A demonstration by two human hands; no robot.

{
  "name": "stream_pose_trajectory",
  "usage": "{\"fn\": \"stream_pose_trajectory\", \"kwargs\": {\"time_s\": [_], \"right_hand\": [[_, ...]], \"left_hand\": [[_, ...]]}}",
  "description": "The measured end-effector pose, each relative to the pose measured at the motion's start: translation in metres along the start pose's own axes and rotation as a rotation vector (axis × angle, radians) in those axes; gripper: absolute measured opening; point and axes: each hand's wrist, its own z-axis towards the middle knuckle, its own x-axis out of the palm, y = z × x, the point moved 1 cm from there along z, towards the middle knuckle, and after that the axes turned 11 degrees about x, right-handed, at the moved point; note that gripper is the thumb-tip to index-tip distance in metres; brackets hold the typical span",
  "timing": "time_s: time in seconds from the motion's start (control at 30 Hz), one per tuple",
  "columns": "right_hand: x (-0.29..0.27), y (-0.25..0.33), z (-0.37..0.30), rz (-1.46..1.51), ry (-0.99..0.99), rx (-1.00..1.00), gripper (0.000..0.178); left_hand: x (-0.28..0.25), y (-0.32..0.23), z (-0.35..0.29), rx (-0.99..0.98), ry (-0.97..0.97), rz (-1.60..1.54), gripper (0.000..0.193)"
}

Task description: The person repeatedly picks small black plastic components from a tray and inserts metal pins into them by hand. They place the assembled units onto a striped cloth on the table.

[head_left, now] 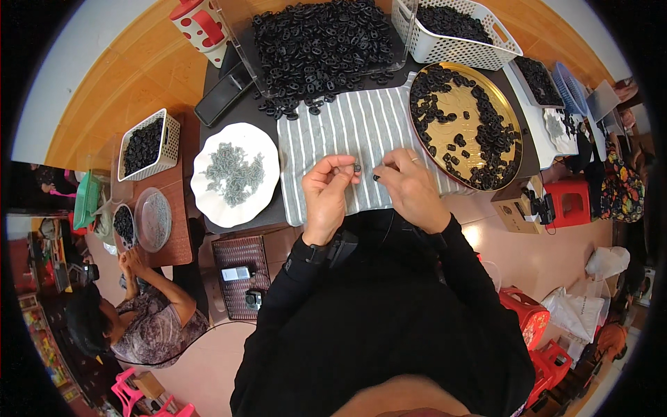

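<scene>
Over a grey-and-white striped cloth, my two hands are close together but apart. Between thumb and fingertips, my left hand pinches a small dark piece; its exact kind is too small to make out. My right hand has its fingers curled inward, with a small black plastic piece at the fingertips. To the left, a white scalloped plate holds a heap of small grey metal springs. Black plastic pieces lie around a round gold tray at the right.
A clear bin of black two-holed pieces spills onto the cloth's far edge. Beside it are a white perforated basket, a phone and a polka-dot mug. Another person works at a side table on the left.
</scene>
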Motion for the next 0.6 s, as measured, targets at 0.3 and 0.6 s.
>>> {"fn": "stream_pose_trajectory", "kwargs": {"time_s": [0.3, 0.6], "right_hand": [[0.001, -0.001, 0.001, -0.069, 0.031, -0.051, 0.020], [0.007, -0.008, 0.000, -0.001, -0.212, 0.163, 0.015]], "left_hand": [[0.003, 0.003, 0.001, -0.032, 0.048, -0.075, 0.014], [0.002, 0.001, 0.003, -0.024, -0.005, -0.108, 0.017]]}}
